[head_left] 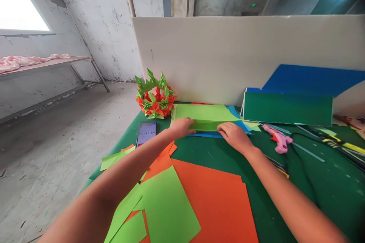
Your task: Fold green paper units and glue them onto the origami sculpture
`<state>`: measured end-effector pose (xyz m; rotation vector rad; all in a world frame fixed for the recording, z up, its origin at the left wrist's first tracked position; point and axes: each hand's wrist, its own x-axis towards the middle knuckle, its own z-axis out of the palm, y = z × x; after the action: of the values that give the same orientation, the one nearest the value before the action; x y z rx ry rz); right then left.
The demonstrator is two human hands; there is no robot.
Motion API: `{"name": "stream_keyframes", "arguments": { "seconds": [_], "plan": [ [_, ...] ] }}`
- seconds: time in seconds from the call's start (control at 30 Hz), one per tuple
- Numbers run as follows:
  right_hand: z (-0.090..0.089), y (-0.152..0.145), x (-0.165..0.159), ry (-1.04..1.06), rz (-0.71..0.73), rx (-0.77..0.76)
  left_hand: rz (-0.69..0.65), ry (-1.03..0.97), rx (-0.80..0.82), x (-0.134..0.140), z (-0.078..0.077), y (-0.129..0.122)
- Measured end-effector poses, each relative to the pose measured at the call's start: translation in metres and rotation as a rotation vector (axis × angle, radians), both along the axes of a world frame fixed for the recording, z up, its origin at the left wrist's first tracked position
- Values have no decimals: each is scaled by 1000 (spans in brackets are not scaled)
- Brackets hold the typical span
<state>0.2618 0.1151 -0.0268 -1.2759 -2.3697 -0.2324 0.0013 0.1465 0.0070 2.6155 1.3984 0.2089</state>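
Note:
A light green sheet of paper (pixel 203 112) lies at the back of the table, on top of blue paper (pixel 207 134). Its near edge is raised or folded, and a darker green strip shows along it. The fingers of my left hand (pixel 182 127) are closed at the left part of that edge. My right hand (pixel 232 133) pinches the same edge further right, its fingertips partly hidden. Behind my left hand stands a folded-paper piece of orange and green units (pixel 155 97), ring-shaped. A phone (pixel 146 133) showing a clock lies left of my left wrist.
Orange sheets (pixel 213 197) and green paper pieces (pixel 169 205) cover the near table. To the right lie a pink glue gun (pixel 278 138), glue sticks (pixel 309 152) and a cable. A green board (pixel 288 108) leans near a white partition (pixel 205 53) at the back.

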Motion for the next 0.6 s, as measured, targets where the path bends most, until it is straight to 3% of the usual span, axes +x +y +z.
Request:
{"name": "stream_keyframes", "arguments": {
  "seconds": [0.33,0.5,0.6],
  "plan": [
    [16,0,-1,152,-68,173,88,-70,52,1,-3,8],
    [1,-3,-9,-12,60,78,145,-138,101,-1,-3,10],
    [-11,2,-11,-61,63,34,149,-185,134,-5,1,12]
  ]
}}
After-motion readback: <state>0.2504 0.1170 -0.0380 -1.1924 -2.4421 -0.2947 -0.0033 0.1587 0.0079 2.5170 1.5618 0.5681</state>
